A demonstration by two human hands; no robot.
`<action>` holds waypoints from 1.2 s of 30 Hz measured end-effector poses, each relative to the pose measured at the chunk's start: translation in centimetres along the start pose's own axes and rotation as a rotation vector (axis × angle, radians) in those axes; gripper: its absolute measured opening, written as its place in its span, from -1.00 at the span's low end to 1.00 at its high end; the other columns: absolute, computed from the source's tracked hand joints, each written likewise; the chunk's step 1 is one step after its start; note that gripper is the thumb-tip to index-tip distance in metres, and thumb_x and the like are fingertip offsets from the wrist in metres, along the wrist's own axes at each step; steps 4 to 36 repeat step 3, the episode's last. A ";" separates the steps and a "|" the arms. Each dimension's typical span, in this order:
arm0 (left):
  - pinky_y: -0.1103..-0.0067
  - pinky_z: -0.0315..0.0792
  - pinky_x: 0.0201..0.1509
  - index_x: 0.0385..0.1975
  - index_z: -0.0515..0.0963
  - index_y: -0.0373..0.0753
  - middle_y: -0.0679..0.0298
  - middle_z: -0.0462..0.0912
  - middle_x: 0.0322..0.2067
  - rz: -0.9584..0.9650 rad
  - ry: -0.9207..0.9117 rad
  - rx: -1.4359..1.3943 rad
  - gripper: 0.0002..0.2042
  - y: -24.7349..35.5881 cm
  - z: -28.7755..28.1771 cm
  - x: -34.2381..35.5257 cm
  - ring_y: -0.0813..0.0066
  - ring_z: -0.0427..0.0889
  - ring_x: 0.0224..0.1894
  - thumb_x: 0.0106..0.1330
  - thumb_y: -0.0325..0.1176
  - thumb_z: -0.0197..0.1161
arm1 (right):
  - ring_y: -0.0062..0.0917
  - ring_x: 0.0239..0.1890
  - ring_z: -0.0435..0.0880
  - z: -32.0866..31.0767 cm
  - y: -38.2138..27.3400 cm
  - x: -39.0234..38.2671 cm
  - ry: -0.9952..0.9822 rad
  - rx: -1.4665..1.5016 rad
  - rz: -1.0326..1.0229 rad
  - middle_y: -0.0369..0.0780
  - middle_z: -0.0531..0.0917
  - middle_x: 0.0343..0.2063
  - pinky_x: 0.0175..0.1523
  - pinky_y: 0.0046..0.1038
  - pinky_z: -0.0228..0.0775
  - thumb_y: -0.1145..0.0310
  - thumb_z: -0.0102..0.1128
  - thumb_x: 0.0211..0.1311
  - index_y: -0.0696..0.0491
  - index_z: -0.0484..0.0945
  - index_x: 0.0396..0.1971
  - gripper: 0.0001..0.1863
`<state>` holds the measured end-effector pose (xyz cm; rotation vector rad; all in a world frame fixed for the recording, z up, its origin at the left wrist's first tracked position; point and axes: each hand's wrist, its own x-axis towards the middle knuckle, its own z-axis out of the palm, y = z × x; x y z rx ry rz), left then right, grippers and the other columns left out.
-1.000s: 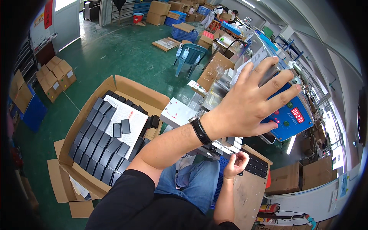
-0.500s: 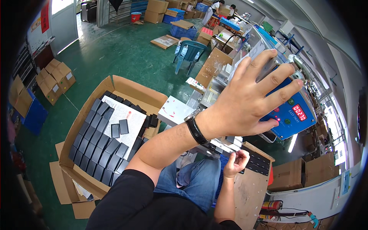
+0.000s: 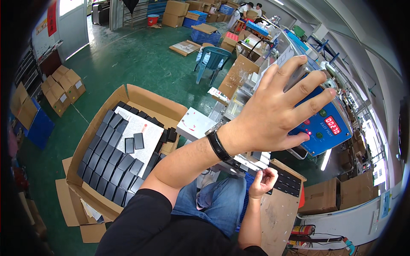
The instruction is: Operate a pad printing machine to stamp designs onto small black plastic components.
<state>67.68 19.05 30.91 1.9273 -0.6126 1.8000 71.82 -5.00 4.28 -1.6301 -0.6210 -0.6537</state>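
Note:
My left hand [image 3: 284, 106], with a black watch [image 3: 218, 143] on its wrist, is stretched out in front of a blue control box [image 3: 326, 123]. Its fingers are spread and hold nothing. The thumb tip lies by the lit red button on the box's face; whether it touches is unclear. Lower down, my right hand [image 3: 264, 181] is closed, with thumb and fingers curled toward each other. What is in it, if anything, I cannot make out. Beside it, rows of flat black pieces [image 3: 288, 183] lie on a wooden tabletop [image 3: 273, 222].
At my left stands an open carton [image 3: 92, 128] packed with black boxes [image 3: 106, 158]; two more lie on a white sheet [image 3: 143, 128] on top. A white box [image 3: 194, 123] stands beyond it. Farther off are a green chair [image 3: 211, 59], stacked cartons [image 3: 175, 13] and two people.
The view has shifted very slightly. Both hands keep the same place and pose, and the people in the distance have moved a little.

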 end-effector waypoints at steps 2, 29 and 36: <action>-0.28 0.31 0.37 0.51 0.37 0.10 0.19 0.31 0.52 0.000 -0.007 0.006 -0.04 0.1 -0.1 0.0 -0.24 0.17 0.56 -0.02 -0.12 0.63 | -0.54 -0.23 0.45 -0.1 -0.1 0.0 -0.005 0.003 -0.004 -0.19 0.54 -0.07 -0.08 -0.59 0.39 0.58 0.20 0.35 0.13 0.49 0.00 -0.74; -0.30 0.31 0.37 0.52 0.37 0.10 0.19 0.30 0.53 0.000 -0.011 0.010 -0.04 0.0 -0.1 0.1 -0.24 0.17 0.57 -0.02 -0.12 0.63 | -0.54 -0.23 0.45 0.0 -0.1 0.1 -0.008 0.004 -0.007 -0.19 0.54 -0.07 -0.08 -0.59 0.39 0.58 0.20 0.35 0.13 0.49 0.00 -0.75; -0.30 0.31 0.37 0.52 0.37 0.10 0.19 0.30 0.53 0.000 -0.011 0.010 -0.04 0.0 -0.1 0.1 -0.24 0.17 0.57 -0.02 -0.12 0.63 | -0.54 -0.23 0.45 0.0 -0.1 0.1 -0.008 0.004 -0.007 -0.19 0.54 -0.07 -0.08 -0.59 0.39 0.58 0.20 0.35 0.13 0.49 0.00 -0.75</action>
